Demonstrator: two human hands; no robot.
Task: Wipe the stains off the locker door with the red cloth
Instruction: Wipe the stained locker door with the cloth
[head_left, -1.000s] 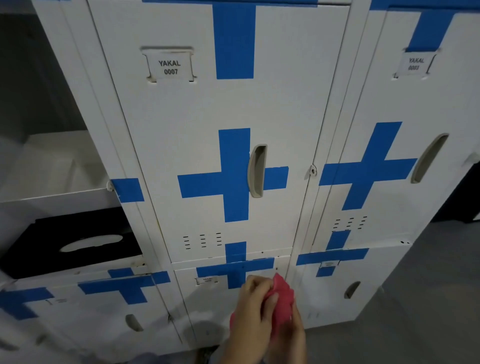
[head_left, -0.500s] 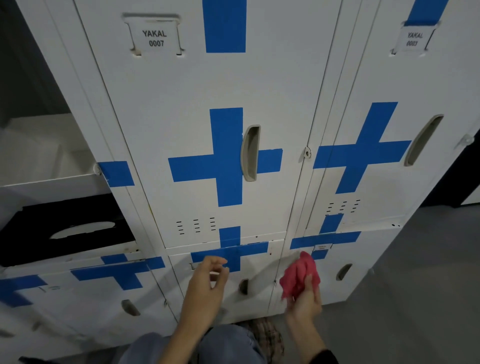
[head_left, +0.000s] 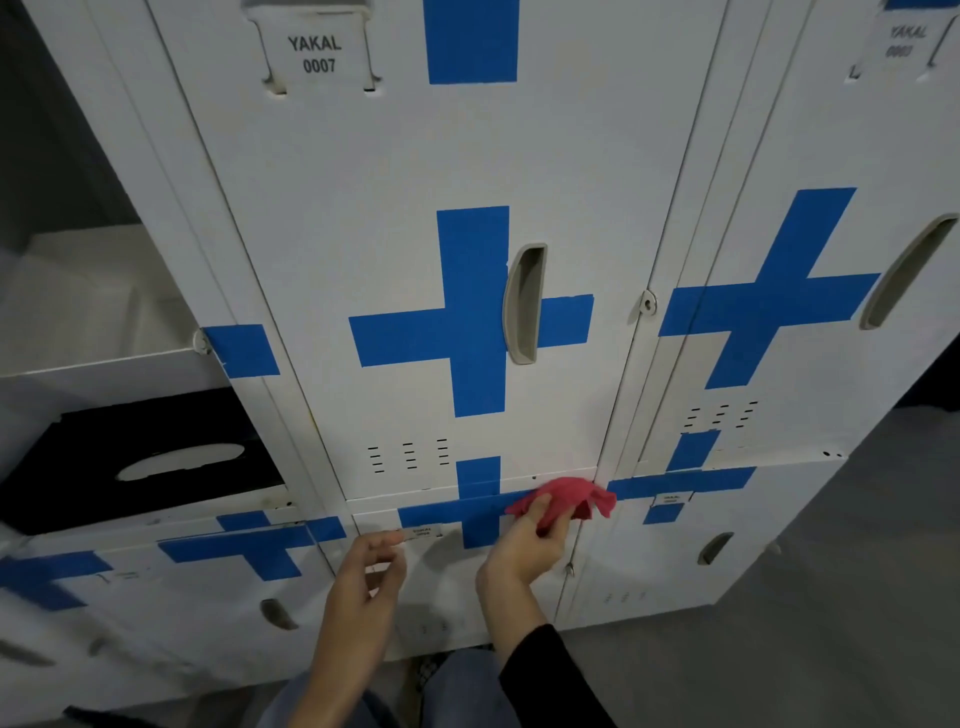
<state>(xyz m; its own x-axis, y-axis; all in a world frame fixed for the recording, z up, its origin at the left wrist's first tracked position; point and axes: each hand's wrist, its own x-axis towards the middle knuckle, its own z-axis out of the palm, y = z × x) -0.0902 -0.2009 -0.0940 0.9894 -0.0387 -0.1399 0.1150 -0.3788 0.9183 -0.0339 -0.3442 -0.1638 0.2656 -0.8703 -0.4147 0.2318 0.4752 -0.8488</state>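
At the locker door (head_left: 467, 156) bottom edge, red cloth (head_left: 563, 500) bunched in right hand (head_left: 524, 551)

A white card tag (head_left: 315, 53) in the holder at the top of the locker door (head_left: 467, 156), high above the left hand (head_left: 363, 587) and up to its left, reads "YAKAL 0007" in dark print. A second tag (head_left: 904, 41) on the neighbouring door (head_left: 857, 156), far up and to the right of the right hand (head_left: 524, 551), shows "YAKAL" over a blurred number. Two small labels, one (head_left: 422, 532) just beside the left hand's fingertips (head_left: 387, 540) and one (head_left: 671, 499) to the right of the right hand, carry print too small to read.
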